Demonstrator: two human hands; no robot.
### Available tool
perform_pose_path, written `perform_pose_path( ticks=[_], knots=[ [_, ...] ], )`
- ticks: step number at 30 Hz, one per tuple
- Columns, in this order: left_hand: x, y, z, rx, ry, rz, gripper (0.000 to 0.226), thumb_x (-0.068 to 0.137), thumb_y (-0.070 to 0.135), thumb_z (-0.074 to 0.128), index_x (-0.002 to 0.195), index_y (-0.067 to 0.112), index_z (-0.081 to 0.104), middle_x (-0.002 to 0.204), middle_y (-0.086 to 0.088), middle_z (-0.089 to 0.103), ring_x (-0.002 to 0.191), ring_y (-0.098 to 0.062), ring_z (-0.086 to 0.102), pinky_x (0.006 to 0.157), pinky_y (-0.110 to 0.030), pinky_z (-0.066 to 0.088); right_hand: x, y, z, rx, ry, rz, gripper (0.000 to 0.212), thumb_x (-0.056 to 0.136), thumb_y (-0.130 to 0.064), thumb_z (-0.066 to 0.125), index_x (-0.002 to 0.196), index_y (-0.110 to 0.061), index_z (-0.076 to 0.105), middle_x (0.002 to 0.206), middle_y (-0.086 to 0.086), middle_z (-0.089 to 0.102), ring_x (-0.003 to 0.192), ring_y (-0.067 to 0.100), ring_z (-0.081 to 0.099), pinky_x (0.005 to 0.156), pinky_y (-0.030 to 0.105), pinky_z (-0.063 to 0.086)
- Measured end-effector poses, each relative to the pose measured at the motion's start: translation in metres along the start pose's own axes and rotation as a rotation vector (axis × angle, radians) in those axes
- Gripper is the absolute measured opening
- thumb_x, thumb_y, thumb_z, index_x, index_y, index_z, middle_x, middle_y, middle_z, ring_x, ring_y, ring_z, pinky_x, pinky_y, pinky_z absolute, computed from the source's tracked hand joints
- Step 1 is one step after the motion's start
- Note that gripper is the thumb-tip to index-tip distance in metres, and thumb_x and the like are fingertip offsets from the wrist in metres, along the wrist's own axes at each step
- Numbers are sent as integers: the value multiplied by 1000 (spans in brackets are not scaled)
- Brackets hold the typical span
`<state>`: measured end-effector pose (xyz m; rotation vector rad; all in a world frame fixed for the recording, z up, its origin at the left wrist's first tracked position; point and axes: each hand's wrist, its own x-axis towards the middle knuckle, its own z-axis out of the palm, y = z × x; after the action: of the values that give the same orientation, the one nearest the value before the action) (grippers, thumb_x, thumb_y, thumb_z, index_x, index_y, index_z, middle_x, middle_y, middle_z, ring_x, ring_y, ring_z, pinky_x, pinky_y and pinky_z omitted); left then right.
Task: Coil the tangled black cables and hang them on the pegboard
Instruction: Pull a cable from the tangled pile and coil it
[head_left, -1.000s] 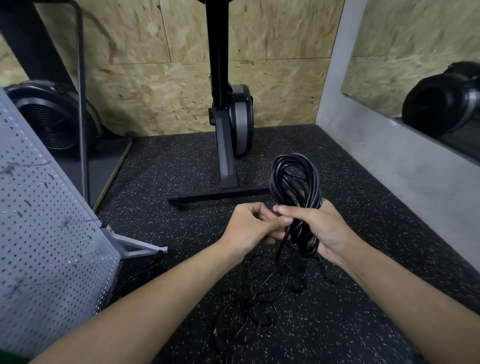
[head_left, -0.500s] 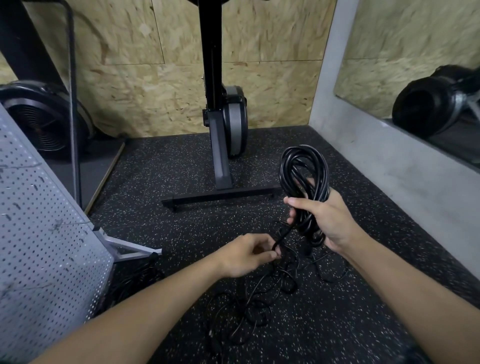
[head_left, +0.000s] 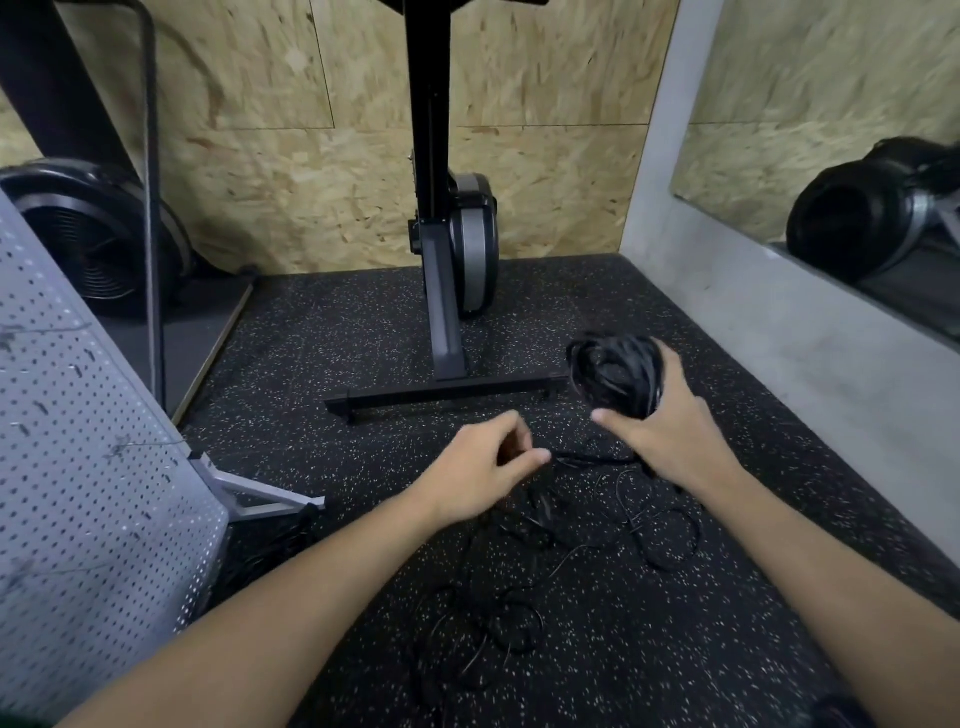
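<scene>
Motion blur smears cable coil (head_left: 615, 374) in right hand (head_left: 675, 441); loops indistinct. Blurred too: left hand (head_left: 483, 467) fingers (head_left: 511, 423); pinch on strand (head_left: 587, 459) unclear. Left edge cuts pegboard (head_left: 78, 467); top edge cuts exercise machine mast (head_left: 423, 104). Loose cables (head_left: 509, 613) on floor (head_left: 337, 338): ends untraceable.

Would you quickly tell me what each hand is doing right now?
Left hand: pinches the loose cable strand.
Right hand: grips the coiled cable bundle.
</scene>
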<state>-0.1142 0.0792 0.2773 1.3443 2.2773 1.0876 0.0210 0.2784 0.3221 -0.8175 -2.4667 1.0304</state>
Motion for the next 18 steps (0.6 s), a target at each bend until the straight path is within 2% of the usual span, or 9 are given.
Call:
perform_pose_path(
  ticks=[1, 3, 6, 8, 10, 12, 15, 18],
  knots=[
    [-1, 10, -5, 14, 51, 85, 22, 100, 41, 67, 95, 22, 57, 82, 13, 59, 70, 2, 51, 64, -14, 38, 0, 3, 3, -78, -59, -5, 100, 81, -53, 83, 157, -40, 19, 138, -3, 63, 121, 25, 63, 112, 42, 45],
    [-1, 24, -12, 70, 137, 243, 19, 98, 35, 72, 95, 21, 60, 88, 14, 57, 81, 1, 53, 71, -12, 38, -1, 3, 9, -156, -161, -18, 91, 83, -72, 70, 156, -41, 25, 138, 1, 64, 122, 25, 64, 110, 40, 46],
    [2, 27, -22, 56, 283, 323, 20, 91, 30, 80, 94, 16, 66, 92, 9, 59, 84, -4, 57, 73, -12, 40, -11, -9, 14, -33, -279, -46, 69, 86, -87, 40, 141, -48, 47, 126, -6, 69, 104, 11, 67, 100, 37, 48],
    [2, 23, -26, 42, 364, 340, 21, 89, 27, 82, 94, 13, 68, 92, 6, 60, 84, -7, 58, 74, -14, 42, -16, -16, 17, 17, -378, -83, 67, 81, -94, 38, 135, -55, 49, 121, -11, 71, 102, 10, 71, 100, 39, 52],
    [1, 20, -26, 9, 399, 327, 23, 87, 27, 84, 96, 15, 66, 93, 6, 60, 86, -9, 59, 77, -17, 45, -19, -20, 21, -4, -488, -99, 60, 82, -85, 57, 132, -53, 50, 112, -15, 72, 96, 3, 71, 92, 31, 52],
    [0, 19, -28, -52, 394, 237, 34, 85, 34, 86, 98, 20, 58, 90, 8, 59, 85, -12, 59, 74, -19, 47, -19, -21, 24, -28, -527, -95, 48, 89, -62, 70, 131, -46, 51, 103, -17, 70, 95, 2, 68, 86, 28, 49],
    [1, 18, -27, -2, 417, 190, 35, 86, 41, 84, 96, 21, 57, 92, 9, 57, 87, -12, 56, 75, -19, 45, -18, -21, 24, -28, -470, -90, 29, 98, -46, 66, 124, -38, 57, 94, -11, 74, 81, 2, 72, 78, 26, 51],
    [-2, 17, -20, -53, 409, 120, 26, 97, 47, 68, 106, 24, 60, 104, 10, 57, 100, -7, 58, 87, -18, 45, -15, -22, 19, 57, -418, -110, 13, 102, -39, 63, 106, -27, 67, 77, -13, 75, 62, -1, 68, 63, 21, 48]
  ],
)
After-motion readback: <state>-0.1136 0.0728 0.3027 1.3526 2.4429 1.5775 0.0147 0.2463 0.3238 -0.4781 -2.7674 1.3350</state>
